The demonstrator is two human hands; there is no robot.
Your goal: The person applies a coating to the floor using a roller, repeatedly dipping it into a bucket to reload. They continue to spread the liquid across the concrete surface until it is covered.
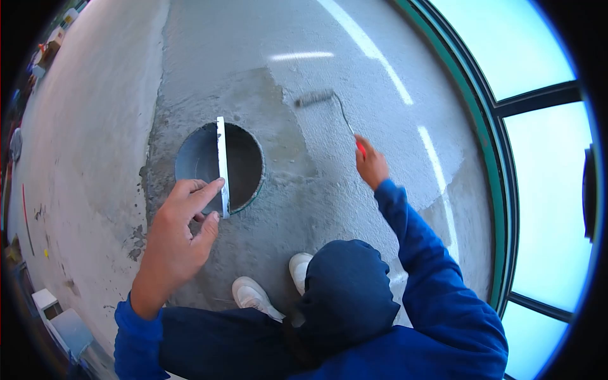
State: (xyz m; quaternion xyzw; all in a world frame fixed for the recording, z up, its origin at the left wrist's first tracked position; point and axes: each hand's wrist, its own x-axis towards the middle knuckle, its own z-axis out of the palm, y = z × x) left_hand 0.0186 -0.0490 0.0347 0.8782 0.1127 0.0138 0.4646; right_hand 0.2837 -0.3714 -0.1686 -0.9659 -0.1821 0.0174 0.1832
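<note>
My right hand (pixel 372 166) is closed round the red handle (pixel 361 149) of a paint roller (pixel 315 97). The grey roller sleeve rests on the wet grey floor, ahead of the hand. A round bucket (pixel 260 183) stands left of the roller, with grey material on its walls. Across its mouth runs a narrow white strip (pixel 221 149), marked with grey smears. My left hand (pixel 180 231) is at the near end of this strip, thumb and fingers curled against it. Its other fingers are partly hidden.
My white shoes (pixel 250 294) are close to the bucket. A wet grey coating (pixel 380 82) covers the floor ahead and right, bordering paler floor (pixel 95 126) on the left. Glazed panels in a dark frame (pixel 538 98) line the right side. White boxy items (pixel 45 301) lie far left.
</note>
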